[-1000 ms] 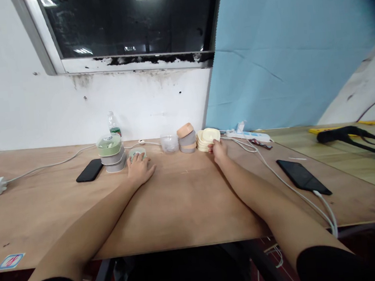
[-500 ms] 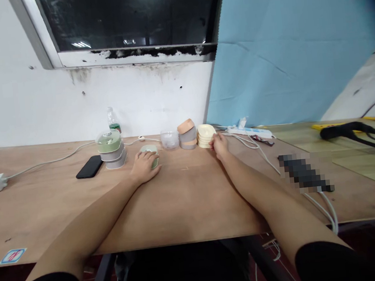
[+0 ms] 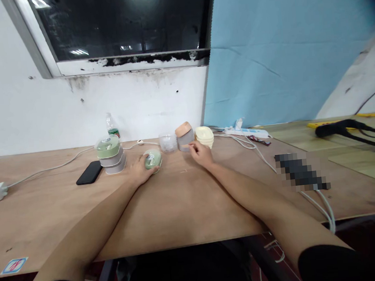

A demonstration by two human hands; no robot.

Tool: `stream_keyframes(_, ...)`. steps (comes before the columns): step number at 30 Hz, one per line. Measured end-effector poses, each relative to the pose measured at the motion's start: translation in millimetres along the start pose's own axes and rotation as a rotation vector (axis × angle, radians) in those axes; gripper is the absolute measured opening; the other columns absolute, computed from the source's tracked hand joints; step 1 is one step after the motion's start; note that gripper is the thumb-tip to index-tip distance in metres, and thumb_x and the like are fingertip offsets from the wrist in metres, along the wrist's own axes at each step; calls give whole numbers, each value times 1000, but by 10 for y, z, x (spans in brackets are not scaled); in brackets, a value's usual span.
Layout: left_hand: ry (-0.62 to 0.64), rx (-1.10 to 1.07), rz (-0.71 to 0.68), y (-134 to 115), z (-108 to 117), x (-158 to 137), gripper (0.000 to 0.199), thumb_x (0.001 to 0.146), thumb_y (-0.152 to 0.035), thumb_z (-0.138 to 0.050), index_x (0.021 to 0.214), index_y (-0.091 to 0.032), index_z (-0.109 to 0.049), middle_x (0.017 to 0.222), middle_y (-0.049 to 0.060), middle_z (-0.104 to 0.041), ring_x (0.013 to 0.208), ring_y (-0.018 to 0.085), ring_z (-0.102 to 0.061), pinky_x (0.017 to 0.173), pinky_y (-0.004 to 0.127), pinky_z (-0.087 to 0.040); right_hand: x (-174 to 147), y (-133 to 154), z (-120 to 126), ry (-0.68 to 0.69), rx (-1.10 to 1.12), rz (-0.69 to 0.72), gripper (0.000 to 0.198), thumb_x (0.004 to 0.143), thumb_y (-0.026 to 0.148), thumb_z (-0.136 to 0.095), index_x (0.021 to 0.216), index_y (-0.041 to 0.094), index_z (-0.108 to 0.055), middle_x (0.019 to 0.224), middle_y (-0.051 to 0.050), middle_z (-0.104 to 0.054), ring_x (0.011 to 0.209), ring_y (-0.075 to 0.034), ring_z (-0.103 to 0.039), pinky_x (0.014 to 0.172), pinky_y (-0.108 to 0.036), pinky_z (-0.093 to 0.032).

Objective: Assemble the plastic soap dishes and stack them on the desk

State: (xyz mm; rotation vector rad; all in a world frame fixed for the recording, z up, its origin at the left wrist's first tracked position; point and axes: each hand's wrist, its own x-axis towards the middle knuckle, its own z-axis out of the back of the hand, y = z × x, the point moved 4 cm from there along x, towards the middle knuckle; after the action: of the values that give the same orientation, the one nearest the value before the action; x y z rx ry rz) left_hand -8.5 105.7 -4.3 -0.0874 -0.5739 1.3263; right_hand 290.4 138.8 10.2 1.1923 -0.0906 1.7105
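My left hand (image 3: pixel 139 170) is wrapped around the left side of a small green lidded container (image 3: pixel 152 159) on the table, thumb in front and fingers behind. My right hand (image 3: pixel 202 154) is closed, with its fingertips pinched together in front of a grey stack of containers (image 3: pixel 184 139). A peach bowl (image 3: pixel 183 129) sits tilted on top of that stack. Just behind my right hand is a stack of cream square dishes (image 3: pixel 204 134), partly covered by it. Whether anything small is between the right fingertips is hidden. Clear bowls (image 3: pixel 168 142) stand left of the grey stack.
On the left, a taller green and grey container stack (image 3: pixel 111 154) stands beside a black phone (image 3: pixel 90 173), with a plastic bottle (image 3: pixel 112 128) behind. A power strip (image 3: pixel 248 132) and white cables lie to the right, near a blurred dark object (image 3: pixel 301 171). The wall closes off the back.
My right hand has moved left from the right side of the cream dishes to the grey stack's front. My left hand has shifted from the green container's top to its left side.
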Motion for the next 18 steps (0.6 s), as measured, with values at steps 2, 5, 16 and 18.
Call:
stream_keyframes(2,-14,-14,-61,-35,4,-9,77,77,-68,-57,139,-25,-44,144,11,-47,124,32,-52,100,44,-43,-65,192,-142,163,7,131,29,88,37,-50,106,21,-66,72,-2,-66,67,-16,-58,69,-26,-42)
stream_keyframes(5,-31,-38,-175,-134,23,-53,75,77,-65,-59,138,-24,-45,143,10,-48,128,31,-49,105,44,-39,-141,370,-307,353,71,296,36,89,37,-51,118,18,-61,72,-2,-67,65,-16,-58,67,-26,-44)
stream_keyframes(16,-228,-175,-307,-246,127,-118,68,93,-55,-38,148,-18,-29,148,13,-43,134,29,-43,109,44,-33,-210,652,-214,287,136,448,41,90,44,-54,122,19,-58,94,-7,-68,63,-13,-56,66,-27,-46)
stream_keyframes(18,-261,-185,-361,-285,110,-146,72,92,-58,-37,150,-17,-23,151,14,-38,137,30,-39,110,44,-32,-264,857,-243,317,206,476,42,90,46,-53,122,20,-58,99,-8,-68,64,-14,-57,67,-29,-48)
